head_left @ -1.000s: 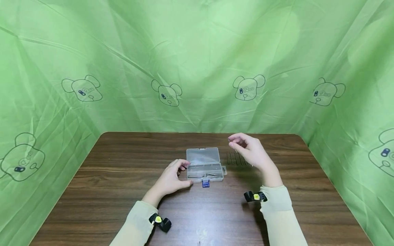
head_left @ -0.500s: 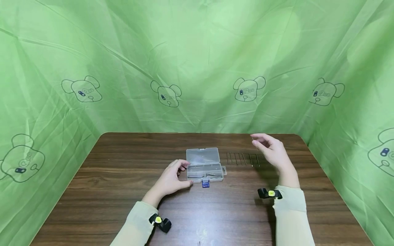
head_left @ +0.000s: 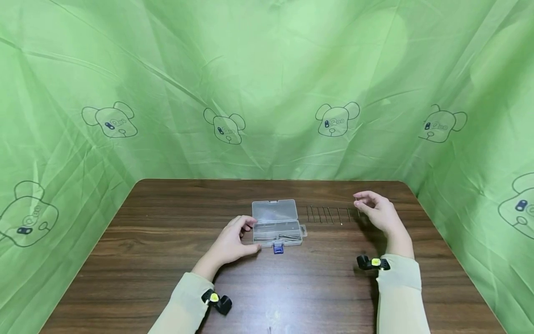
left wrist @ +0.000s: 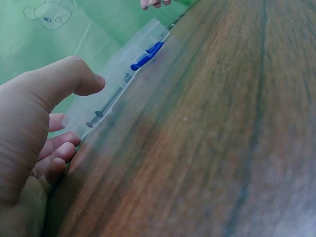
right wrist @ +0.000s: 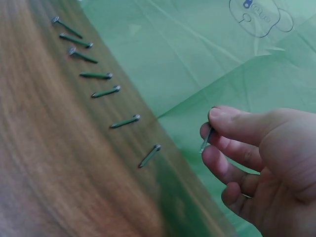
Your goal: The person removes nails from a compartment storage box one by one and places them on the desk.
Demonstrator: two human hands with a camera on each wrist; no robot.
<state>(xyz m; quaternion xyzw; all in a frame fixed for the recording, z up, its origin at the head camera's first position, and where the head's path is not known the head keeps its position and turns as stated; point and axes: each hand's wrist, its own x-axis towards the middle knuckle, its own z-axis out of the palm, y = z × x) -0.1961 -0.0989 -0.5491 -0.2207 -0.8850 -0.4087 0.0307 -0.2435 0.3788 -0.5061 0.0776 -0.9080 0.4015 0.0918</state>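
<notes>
At its left end, a clear plastic case is gripped by my left hand, thumb at the front corner and fingers at the back. The case's lid stands open. Several nails lie inside it, behind a blue latch in the left wrist view. Between thumb and fingertips, my right hand pinches one nail above the table, at the right end of a row. Laid apart in that row are several nails, some with heads pointing opposite ways.
The brown wooden table ends at a green cloth backdrop on the far side and both sides. Each wrist carries a black camera band, one on the left and one on the right.
My right hand has moved right along the row and lower toward the table, a nail in its fingers. The left hand and the case have stayed in place.
</notes>
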